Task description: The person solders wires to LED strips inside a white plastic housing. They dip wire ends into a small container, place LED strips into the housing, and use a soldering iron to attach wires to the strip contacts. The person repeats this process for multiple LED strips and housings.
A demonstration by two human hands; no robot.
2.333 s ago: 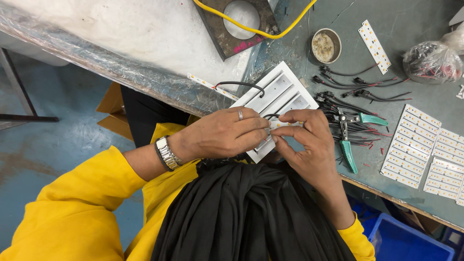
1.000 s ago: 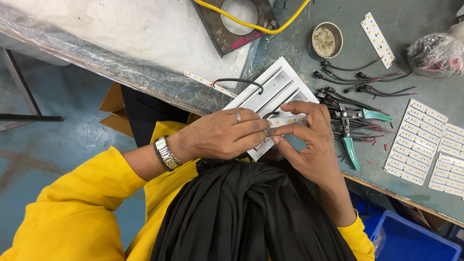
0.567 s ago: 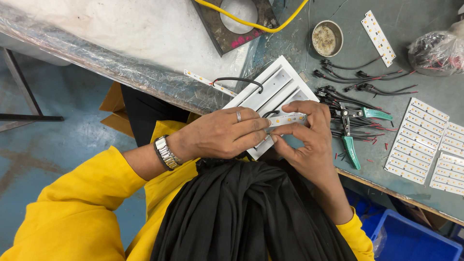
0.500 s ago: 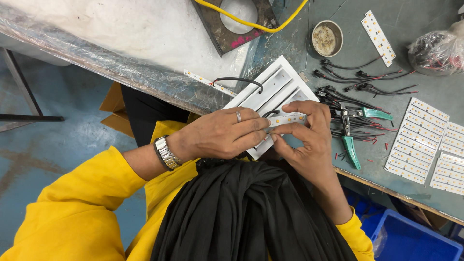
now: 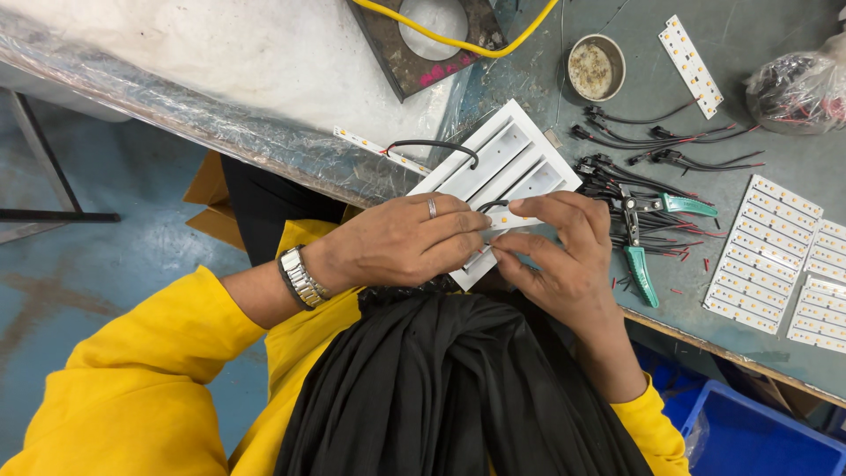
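A white ribbed light housing [image 5: 499, 165] lies tilted at the bench's front edge, with a black wire looping over it. My left hand [image 5: 401, 238], with a ring and a metal watch, pinches a small white LED strip [image 5: 504, 219] over the housing's near end. My right hand [image 5: 562, 251] holds the same strip from the other side, thumb and fingers closed on it. A thin black wire runs from the strip between my fingertips.
Green-handled pliers [image 5: 636, 247] and black wire leads [image 5: 656, 145] lie right of the housing. White LED panels [image 5: 765, 256] are at the right edge, a small round tin [image 5: 592, 66] and a loose LED strip [image 5: 690, 53] behind. A blue bin [image 5: 758, 436] stands below the bench.
Both hands have stayed on the strip over the housing; only small finger shifts show, and the view has drifted slightly.
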